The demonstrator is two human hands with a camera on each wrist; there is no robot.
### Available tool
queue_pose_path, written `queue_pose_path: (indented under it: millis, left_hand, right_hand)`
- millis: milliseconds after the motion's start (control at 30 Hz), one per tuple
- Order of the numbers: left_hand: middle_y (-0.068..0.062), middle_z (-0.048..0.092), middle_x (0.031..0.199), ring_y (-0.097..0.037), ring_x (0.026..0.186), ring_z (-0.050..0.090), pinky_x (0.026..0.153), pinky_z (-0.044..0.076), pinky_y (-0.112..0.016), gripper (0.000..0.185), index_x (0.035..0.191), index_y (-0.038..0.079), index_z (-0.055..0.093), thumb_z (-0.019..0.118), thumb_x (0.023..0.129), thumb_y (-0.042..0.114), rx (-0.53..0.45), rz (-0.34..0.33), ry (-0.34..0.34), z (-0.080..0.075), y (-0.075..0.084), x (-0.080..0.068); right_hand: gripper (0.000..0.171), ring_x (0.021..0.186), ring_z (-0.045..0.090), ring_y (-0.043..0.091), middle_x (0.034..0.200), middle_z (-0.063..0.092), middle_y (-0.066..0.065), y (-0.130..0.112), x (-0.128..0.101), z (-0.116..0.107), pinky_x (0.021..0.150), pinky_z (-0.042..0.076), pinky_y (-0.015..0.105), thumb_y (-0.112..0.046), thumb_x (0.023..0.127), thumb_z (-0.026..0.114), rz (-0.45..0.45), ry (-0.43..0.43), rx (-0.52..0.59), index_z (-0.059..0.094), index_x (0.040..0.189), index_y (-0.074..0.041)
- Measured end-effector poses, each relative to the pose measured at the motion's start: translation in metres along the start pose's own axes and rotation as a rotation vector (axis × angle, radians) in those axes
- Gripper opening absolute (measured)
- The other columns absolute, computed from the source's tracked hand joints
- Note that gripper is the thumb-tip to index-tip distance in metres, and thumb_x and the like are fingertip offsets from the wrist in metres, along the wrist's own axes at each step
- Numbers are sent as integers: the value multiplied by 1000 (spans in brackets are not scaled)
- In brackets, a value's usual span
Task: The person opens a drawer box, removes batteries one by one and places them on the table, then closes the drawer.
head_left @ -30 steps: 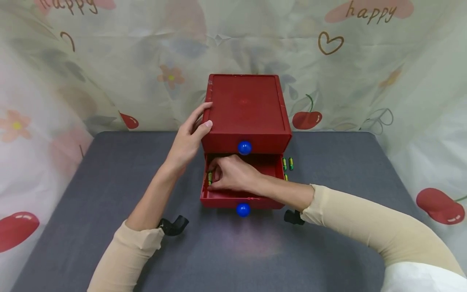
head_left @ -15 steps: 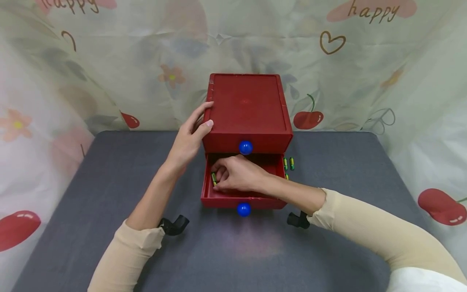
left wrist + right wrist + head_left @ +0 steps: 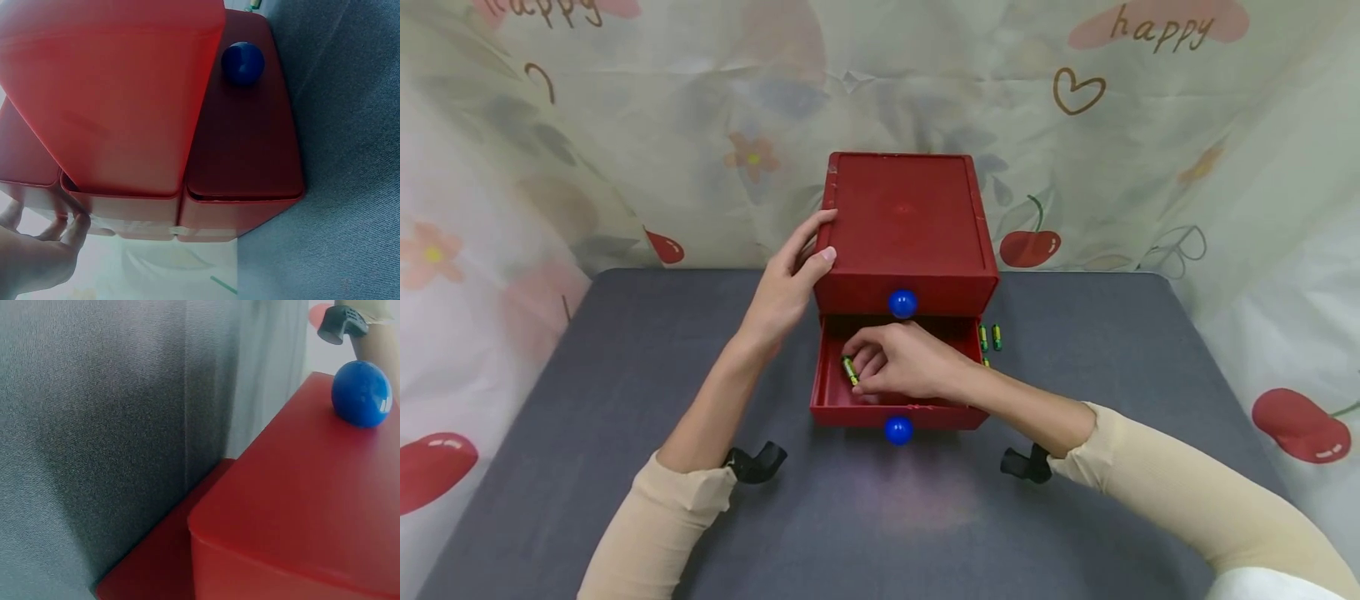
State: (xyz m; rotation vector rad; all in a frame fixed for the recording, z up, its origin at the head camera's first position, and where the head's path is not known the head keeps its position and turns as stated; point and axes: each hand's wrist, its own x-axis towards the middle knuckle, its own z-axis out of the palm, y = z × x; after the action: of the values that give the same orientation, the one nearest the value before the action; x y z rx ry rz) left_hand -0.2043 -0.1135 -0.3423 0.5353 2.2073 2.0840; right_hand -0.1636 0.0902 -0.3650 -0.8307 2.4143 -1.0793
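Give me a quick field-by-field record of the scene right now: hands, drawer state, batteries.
left hand: rests on the left top edge of the red drawer box, fingers fairly straight
right hand: inside the lower drawer, pinching a battery
lower drawer: pulled open, blue knob facing the person
upper drawer: closed, with its own blue knob
loose batteries: on the grey table, right of the box

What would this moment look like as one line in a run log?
left hand: steadies red drawer box | right hand: in open lower drawer, pinching battery | more batteries: on table
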Motion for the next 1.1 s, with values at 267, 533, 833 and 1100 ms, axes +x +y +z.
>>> queue_pose_path:
  millis: [267,533,833,1100]
  left_hand:
    - [3,41,152,-17,134,45,111,36,-44,50,151,32,41,53,103,32,-6,3,3,0,0,1]
    - [4,41,152,-17,134,45,110,36,-44,50,151,32,41,53,103,32,8,5,9,0,0,1]
    - [4,40,153,-17,134,44,110,36,-45,50,151,33,40,53,103,32,1,-2,9,0,-1,1]
    - [4,40,153,-18,134,44,108,37,-46,51,151,31,40,53,103,31,-7,6,0,0,-2,2]
  right_hand:
    - [43,82,68,6,95,70,-1,1,-13,-9,81,56,22,-17,83,82,-44,19,48,66,120,-3]
    - [41,81,67,8,93,69,-1,-2,-26,-17,79,56,22,-17,83,82,-34,45,61,66,119,-5]
    - [42,82,68,8,94,69,-1,-1,-41,-20,79,56,22,-18,83,82,-16,40,62,66,119,-5]
    - [41,83,67,11,94,69,0,-1,-55,-25,78,57,24,-18,82,83,-6,77,98,66,117,-4]
